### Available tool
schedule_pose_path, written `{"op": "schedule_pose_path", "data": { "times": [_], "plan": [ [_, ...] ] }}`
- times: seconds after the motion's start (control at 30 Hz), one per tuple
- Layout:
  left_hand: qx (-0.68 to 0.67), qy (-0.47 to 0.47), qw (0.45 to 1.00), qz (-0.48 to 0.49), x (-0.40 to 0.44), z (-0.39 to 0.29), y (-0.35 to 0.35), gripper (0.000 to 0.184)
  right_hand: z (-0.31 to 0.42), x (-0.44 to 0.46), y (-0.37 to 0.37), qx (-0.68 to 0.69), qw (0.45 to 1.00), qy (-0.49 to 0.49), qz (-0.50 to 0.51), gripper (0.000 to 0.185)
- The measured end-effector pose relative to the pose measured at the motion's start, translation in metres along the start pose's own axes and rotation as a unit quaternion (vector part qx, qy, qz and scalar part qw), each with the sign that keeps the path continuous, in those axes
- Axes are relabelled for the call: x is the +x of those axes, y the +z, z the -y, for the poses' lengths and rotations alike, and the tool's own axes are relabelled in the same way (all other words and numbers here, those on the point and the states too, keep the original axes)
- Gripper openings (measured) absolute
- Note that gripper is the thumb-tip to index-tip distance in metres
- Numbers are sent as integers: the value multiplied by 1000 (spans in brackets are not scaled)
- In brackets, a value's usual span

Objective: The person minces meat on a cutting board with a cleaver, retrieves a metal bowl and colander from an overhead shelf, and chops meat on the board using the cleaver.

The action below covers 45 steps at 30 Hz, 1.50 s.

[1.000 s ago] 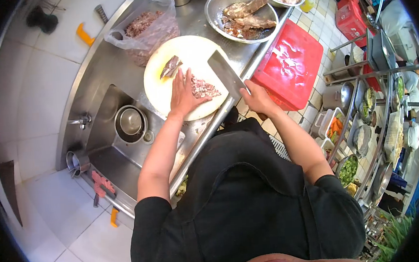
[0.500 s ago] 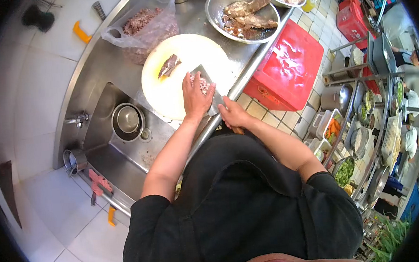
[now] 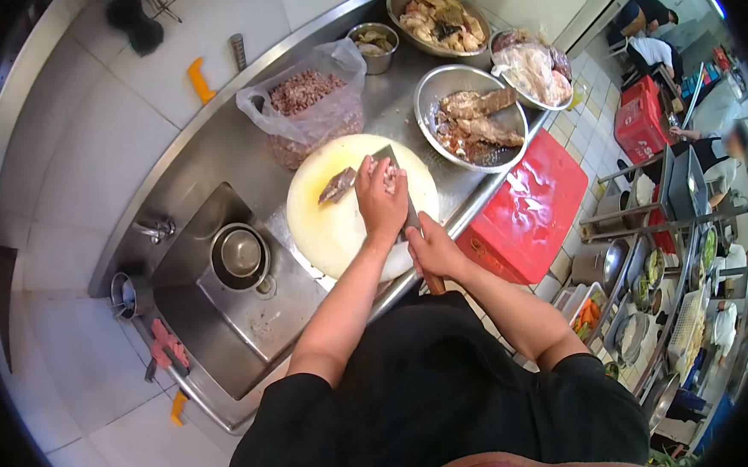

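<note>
My right hand (image 3: pixel 435 247) is wrapped round the wooden handle of a cleaver (image 3: pixel 433 283), near the right edge of a round cutting board (image 3: pixel 332 245). The blade points away from me over the board, partly covered by my left hand. My left hand (image 3: pixel 382 203) curls over a small heap of chopped meat (image 3: pixel 389 179) and holds it against the blade; the fingertips are partly hidden. A dark chunk of meat (image 3: pixel 337 186) lies on the board, left of my left hand.
A plastic bag of chopped meat (image 3: pixel 316 121) stands behind the board. Bowls line the counter's back, including a steel bowl with large meat pieces (image 3: pixel 478 120). The sink (image 3: pixel 226 328) is at left. A red-lidded box (image 3: pixel 522 211) stands right. People are in the right background.
The view has shifted, showing more bowls at the back. Both hands have moved with the cleaver and chopped meat farther from me over the board, and the blade appears narrower.
</note>
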<state>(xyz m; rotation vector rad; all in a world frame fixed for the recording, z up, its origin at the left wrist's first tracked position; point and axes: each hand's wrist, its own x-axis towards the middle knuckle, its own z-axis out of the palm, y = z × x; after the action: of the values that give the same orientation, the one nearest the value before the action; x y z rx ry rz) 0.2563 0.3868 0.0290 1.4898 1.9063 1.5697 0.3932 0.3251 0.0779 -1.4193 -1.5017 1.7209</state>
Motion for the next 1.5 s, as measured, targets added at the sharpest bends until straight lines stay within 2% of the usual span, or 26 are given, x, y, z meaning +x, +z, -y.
{"op": "schedule_pose_path", "data": {
  "times": [0.13, 0.17, 0.27, 0.37, 0.43, 0.47, 0.5, 0.53, 0.6, 0.63, 0.67, 0.73, 0.83, 0.9, 0.97, 1.0, 1.03, 1.07, 1.1, 1.33, 1.5],
  "plan": [
    [61, 125, 989, -45, 113, -8, -8, 44, 82, 71, 9, 45, 999, -11, -8, 16],
    [61, 132, 988, -49, 144, -1, -10, 44, 104, 91, 14, 46, 999, -19, -9, 16],
    [31, 121, 992, -7, 235, 25, -20, 45, 159, 147, 21, 38, 998, -58, -6, 16],
    [42, 85, 994, 46, 296, 81, -28, 37, 183, 179, 18, 88, 996, 27, 2, 14],
    [216, -28, 955, 199, 317, 135, -31, 27, 179, 177, 9, 105, 994, 19, -12, 19],
    [216, -32, 954, 204, 319, 144, -34, 27, 173, 173, 3, 121, 992, 10, -27, 24],
    [199, 53, 968, 144, 318, 148, -39, 21, 166, 167, -5, 106, 992, 46, -41, 18],
    [181, 135, 971, 85, 313, 153, -41, 18, 147, 166, -17, 112, 993, 28, -26, 17],
    [92, 205, 974, 30, 305, 131, -55, 15, 135, 133, -30, 134, 989, 38, -50, 11],
    [79, 169, 982, 4, 297, 125, -56, 13, 122, 120, -37, 117, 991, 38, -46, 12],
    [77, 159, 984, 11, 286, 112, -62, 13, 111, 106, -44, 99, 994, 36, -42, 12],
    [76, 77, 993, 51, 261, 83, -77, 14, 84, 78, -56, 68, 996, 50, -33, 15],
    [30, 86, 990, 107, 199, 68, -81, 18, 47, 36, -64, 26, 997, 67, -17, 18],
    [108, 41, 958, 264, 155, 85, -81, 29, 19, 11, -67, -13, 997, 80, -14, 20],
    [204, 135, 927, 284, 108, 122, -74, 48, -5, -14, -67, -43, 996, 79, -12, 27],
    [246, 17, 882, 401, 103, 98, -80, 54, -23, -21, -65, -62, 994, 86, -20, 31],
    [207, 29, 894, 397, 89, 94, -85, 52, -24, -33, -61, -88, 992, 87, -30, 32],
    [208, 60, 912, 350, 74, 96, -84, 49, -40, -39, -57, -97, 993, 63, -34, 32],
    [194, 42, 918, 344, 67, 86, -87, 47, -31, -51, -52, -99, 991, 82, -39, 30],
    [134, 43, 905, 402, 0, 67, -75, 47, -42, -119, -29, -128, 985, 91, -70, 25],
    [121, 42, 904, 408, -18, 52, -66, 44, -73, -157, -19, -99, 986, 107, -81, 24]
  ]
}}
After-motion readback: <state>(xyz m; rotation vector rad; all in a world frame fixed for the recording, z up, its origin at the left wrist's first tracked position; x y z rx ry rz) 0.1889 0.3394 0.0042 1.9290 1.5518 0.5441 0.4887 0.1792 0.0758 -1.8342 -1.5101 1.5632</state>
